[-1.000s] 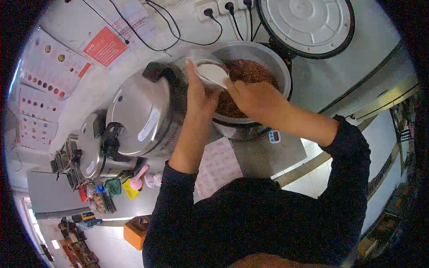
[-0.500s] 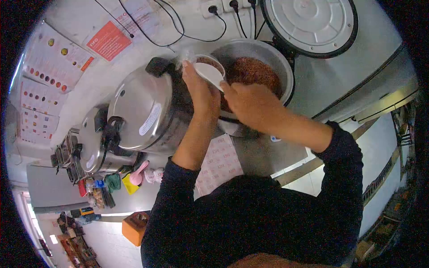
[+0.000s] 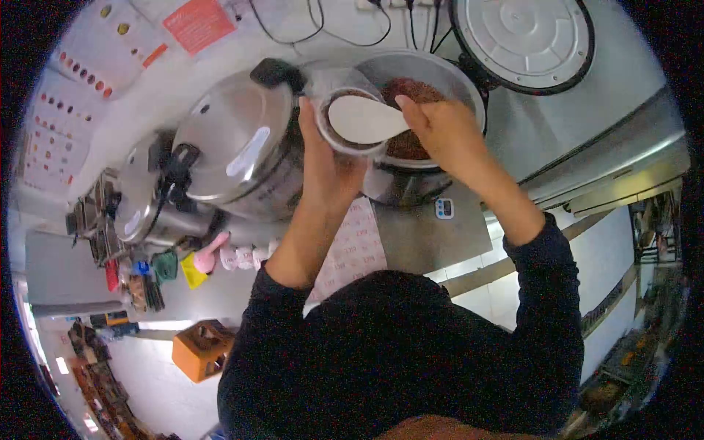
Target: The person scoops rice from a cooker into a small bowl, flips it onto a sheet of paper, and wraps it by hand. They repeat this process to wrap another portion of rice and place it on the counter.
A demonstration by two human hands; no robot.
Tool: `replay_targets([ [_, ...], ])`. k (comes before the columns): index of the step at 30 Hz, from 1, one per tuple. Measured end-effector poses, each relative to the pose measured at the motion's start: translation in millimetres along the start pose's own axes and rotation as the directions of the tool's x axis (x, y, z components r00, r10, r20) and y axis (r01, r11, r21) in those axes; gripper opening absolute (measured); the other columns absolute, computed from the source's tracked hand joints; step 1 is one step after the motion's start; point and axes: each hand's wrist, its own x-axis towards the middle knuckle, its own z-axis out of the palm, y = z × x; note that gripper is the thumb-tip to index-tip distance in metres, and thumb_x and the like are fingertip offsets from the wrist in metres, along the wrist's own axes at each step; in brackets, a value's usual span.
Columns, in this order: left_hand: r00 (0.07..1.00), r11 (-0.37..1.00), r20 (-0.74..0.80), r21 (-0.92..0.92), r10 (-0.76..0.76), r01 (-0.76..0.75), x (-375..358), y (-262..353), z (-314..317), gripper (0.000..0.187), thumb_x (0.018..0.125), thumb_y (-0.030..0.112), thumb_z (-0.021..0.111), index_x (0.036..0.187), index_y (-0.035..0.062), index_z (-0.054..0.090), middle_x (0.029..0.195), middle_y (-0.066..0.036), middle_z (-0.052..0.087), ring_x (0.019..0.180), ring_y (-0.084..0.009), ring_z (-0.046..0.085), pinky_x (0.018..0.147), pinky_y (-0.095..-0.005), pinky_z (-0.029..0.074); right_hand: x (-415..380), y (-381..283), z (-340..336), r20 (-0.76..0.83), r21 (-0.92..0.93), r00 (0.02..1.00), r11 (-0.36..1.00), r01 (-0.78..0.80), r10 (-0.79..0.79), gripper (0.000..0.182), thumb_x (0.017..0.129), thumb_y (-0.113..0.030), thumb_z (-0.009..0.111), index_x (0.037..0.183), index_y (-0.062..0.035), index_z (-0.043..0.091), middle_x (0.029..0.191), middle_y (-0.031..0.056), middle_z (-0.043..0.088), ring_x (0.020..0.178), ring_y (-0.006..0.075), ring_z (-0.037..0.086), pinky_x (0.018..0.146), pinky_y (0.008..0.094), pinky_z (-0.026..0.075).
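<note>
My left hand point(image 3: 328, 176) is wrapped round a round container point(image 3: 358, 152) lined with a clear plastic bag, whose loose top stands up behind. Reddish-brown cooked grain shows inside it. A white rice paddle point(image 3: 364, 122) is in my right hand point(image 3: 449, 138), gripped by its handle, with the blade lying flat across the container's mouth. Behind and to the right, the open cooker pot point(image 3: 468, 89) holds more of the reddish-brown grain point(image 3: 418, 91). The container is beside the pot's left rim.
Two lidded steel pressure cookers, a large one point(image 3: 233, 139) and a smaller one point(image 3: 143, 194), stand on the left. The round cooker lid point(image 3: 522, 40) is tilted up behind. A small timer point(image 3: 444, 208), printed paper point(image 3: 348, 249) and a pink scoop point(image 3: 207, 257) lie on the counter.
The container has tipped so that its mouth faces me more. The paddle has turned flatter across it, and my right hand has moved up and slightly right. The whole view has shifted.
</note>
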Motion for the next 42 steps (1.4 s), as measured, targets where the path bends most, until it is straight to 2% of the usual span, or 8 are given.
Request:
replay_targets([
  [11, 0.912, 0.457, -0.235, 0.887, 0.336, 0.06, -177.6, 24.1, -170.5, 0.052, 0.073, 0.008, 0.08, 0.118, 0.0058, 0.056, 0.121, -0.009, 0.064, 0.108, -0.0208, 0.064, 0.096, -0.0365, 0.051, -274.2, 115.2, 182.4, 0.467, 0.323, 0.798, 0.766, -0.556, 0.382, 0.031, 0.088, -0.023, 0.063, 0.112, -0.0026, 0.064, 0.087, 0.0166, 0.064, 0.076, 0.031, 0.062, 0.069, 0.0425, 0.05],
  [18, 0.87, 0.954, -0.452, -0.294, -0.195, 0.061, -236.9, -72.3, -264.6, 0.043, 0.094, 0.037, 0.056, 0.126, 0.0075, 0.058, 0.126, -0.013, 0.061, 0.12, -0.0279, 0.057, 0.103, -0.0431, 0.046, -282.3, 89.1, 248.0, 0.067, 0.112, 0.997, 0.993, -0.049, 0.042, 0.038, 0.095, -0.017, 0.058, 0.13, -0.0022, 0.055, 0.132, 0.0187, 0.053, 0.121, 0.0293, 0.052, 0.101, 0.0403, 0.043],
  [20, 0.822, 0.947, -0.496, -0.28, -0.281, 0.155, -213.0, -90.2, -254.0, 0.043, 0.098, 0.037, 0.051, 0.127, 0.0062, 0.057, 0.128, -0.014, 0.059, 0.122, -0.0305, 0.054, 0.104, -0.0443, 0.044, -253.3, 47.6, 254.8, 0.495, 0.633, 0.862, 0.635, -0.443, 0.109, 0.043, 0.096, -0.024, 0.058, 0.135, -0.0069, 0.052, 0.139, 0.0135, 0.051, 0.123, 0.0309, 0.052, 0.104, 0.0457, 0.042],
  [22, 0.8, 0.904, -0.589, 0.275, -0.111, 0.328, -201.4, -104.9, -256.0, 0.041, 0.1, 0.034, 0.048, 0.128, 0.005, 0.056, 0.13, -0.015, 0.057, 0.123, -0.0323, 0.052, 0.105, -0.0445, 0.043, -243.9, 1.2, 252.8, 0.965, 0.242, 0.186, -0.348, -0.906, 0.185, 0.047, 0.097, -0.034, 0.057, 0.137, -0.0109, 0.049, 0.137, 0.0089, 0.052, 0.125, 0.0284, 0.051, 0.105, 0.0495, 0.041],
  [24, 0.895, 0.036, -0.367, 0.928, 0.255, 0.37, -195.6, -116.7, -268.7, 0.037, 0.101, 0.029, 0.048, 0.127, 0.0038, 0.056, 0.13, -0.017, 0.056, 0.123, -0.0332, 0.051, 0.105, -0.0439, 0.042, -246.2, -6.3, 264.8, 0.948, 0.318, 0.278, -0.395, -0.862, 0.157, 0.046, 0.097, -0.036, 0.057, 0.134, -0.0094, 0.05, 0.136, 0.0104, 0.052, 0.124, 0.0288, 0.051, 0.103, 0.0485, 0.043],
  [28, 0.991, -0.244, -0.098, 0.963, 0.088, 0.117, -236.2, -101.4, -303.5, 0.038, 0.087, 0.015, 0.065, 0.124, 0.0096, 0.058, 0.118, -0.016, 0.058, 0.108, -0.0348, 0.056, 0.095, -0.0464, 0.044, -254.1, -8.5, 290.2, 0.889, 0.437, 0.443, -0.503, -0.746, 0.116, 0.046, 0.097, -0.039, 0.056, 0.128, -0.0065, 0.052, 0.135, 0.0136, 0.051, 0.122, 0.0296, 0.05, 0.101, 0.0465, 0.046],
  [32, 0.965, -0.455, 0.192, 0.853, -0.181, -0.255, -272.3, -112.5, -330.7, 0.045, 0.085, 0.02, 0.066, 0.129, 0.0134, 0.057, 0.129, -0.007, 0.058, 0.125, -0.0314, 0.051, 0.107, -0.044, 0.041, -235.1, -9.5, 299.4, 0.273, 0.482, 0.918, 0.867, 0.127, -0.286, 0.045, 0.086, -0.036, 0.071, 0.12, -0.0103, 0.058, 0.124, 0.015, 0.051, 0.118, 0.0347, 0.05, 0.1, 0.0453, 0.042],
  [42, 0.939, -0.392, 0.297, 0.854, -0.173, -0.342, -275.1, -107.7, -360.4, 0.038, 0.089, 0.024, 0.061, 0.126, 0.0186, 0.063, 0.134, -0.004, 0.059, 0.122, -0.0312, 0.056, 0.102, -0.0457, 0.046, -238.0, -33.3, 334.7, 0.375, 0.07, 0.914, 0.988, 0.14, -0.156, 0.052, 0.076, -0.039, 0.076, 0.113, -0.0062, 0.058, 0.113, 0.0169, 0.048, 0.106, 0.0363, 0.05, 0.078, 0.0454, 0.053],
])
